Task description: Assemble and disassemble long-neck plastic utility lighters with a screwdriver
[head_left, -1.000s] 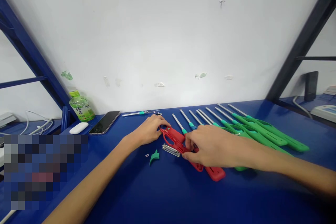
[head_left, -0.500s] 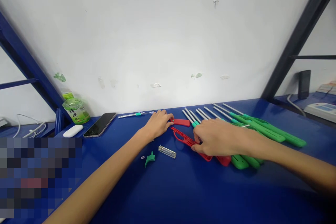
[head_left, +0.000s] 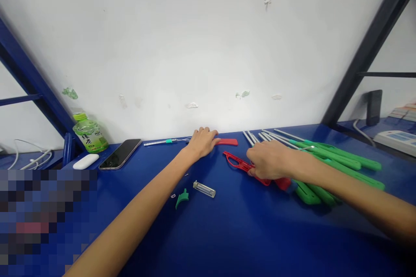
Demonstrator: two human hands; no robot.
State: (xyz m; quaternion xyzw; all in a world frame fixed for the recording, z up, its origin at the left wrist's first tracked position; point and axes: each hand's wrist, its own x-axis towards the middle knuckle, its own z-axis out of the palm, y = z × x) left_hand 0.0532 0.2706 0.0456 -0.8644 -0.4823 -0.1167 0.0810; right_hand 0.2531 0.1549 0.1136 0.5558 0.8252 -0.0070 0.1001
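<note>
Against the wall, my left hand (head_left: 203, 143) has its fingers curled at one end of a flat red plastic handle piece (head_left: 228, 142), which lies on the table; the fingertips are partly hidden. My right hand (head_left: 268, 160) is closed on a red lighter shell half (head_left: 239, 162) with a trigger loop, beside a heap of green long-neck lighters (head_left: 344, 160). Another red piece (head_left: 283, 183) shows below this hand. Nearer me lie a clear fuel tank (head_left: 204, 189), a green trigger (head_left: 182, 198) and a tiny white part (head_left: 173, 196).
A metal rod with a teal collar (head_left: 168, 141) and thin wires lies along the wall. To the left are a phone (head_left: 120, 154), a white oval case (head_left: 86, 161) and a green drink bottle (head_left: 90, 134). Dark frame posts (head_left: 360, 47) rise at both sides.
My right hand has moved right with the red shell half, and several lighters beside it have shifted right. My left hand and the red handle piece are slightly nearer the wall.
</note>
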